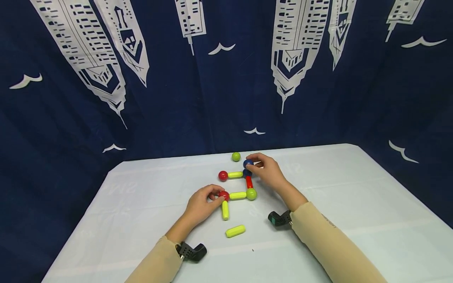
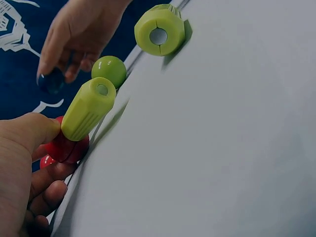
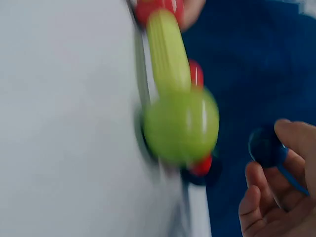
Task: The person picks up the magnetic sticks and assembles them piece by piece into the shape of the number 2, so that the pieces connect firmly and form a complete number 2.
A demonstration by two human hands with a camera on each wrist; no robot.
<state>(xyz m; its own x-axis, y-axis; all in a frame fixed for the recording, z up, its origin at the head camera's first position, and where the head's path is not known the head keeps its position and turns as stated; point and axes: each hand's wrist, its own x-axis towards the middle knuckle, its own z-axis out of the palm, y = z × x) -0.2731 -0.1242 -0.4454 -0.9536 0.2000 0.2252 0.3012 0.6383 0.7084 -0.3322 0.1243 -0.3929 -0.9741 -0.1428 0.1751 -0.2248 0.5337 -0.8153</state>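
My left hand [image 1: 199, 205] pinches a red ball [image 1: 224, 195] between thumb and fingers. From that ball one yellow-green rod [image 1: 225, 211] points towards me, and another yellow-green rod [image 1: 238, 195] leads right to a green ball [image 1: 251, 193]. A red rod [image 1: 249, 182] runs from the green ball to a dark blue ball [image 1: 247, 173]. A further yellow-green rod [image 1: 235, 175] joins this to a second red ball [image 1: 223, 175]. My right hand [image 1: 269, 171] holds another blue ball [image 3: 267, 146] just above the dark blue one; a thin blue piece [image 3: 293, 178] shows beside it.
A loose yellow-green rod [image 1: 235, 231] lies nearer me on the white table [image 1: 148, 220]. One loose green ball [image 1: 236, 157] sits near the table's far edge. A dark blue cloth [image 1: 212, 98] with white building prints hangs behind.
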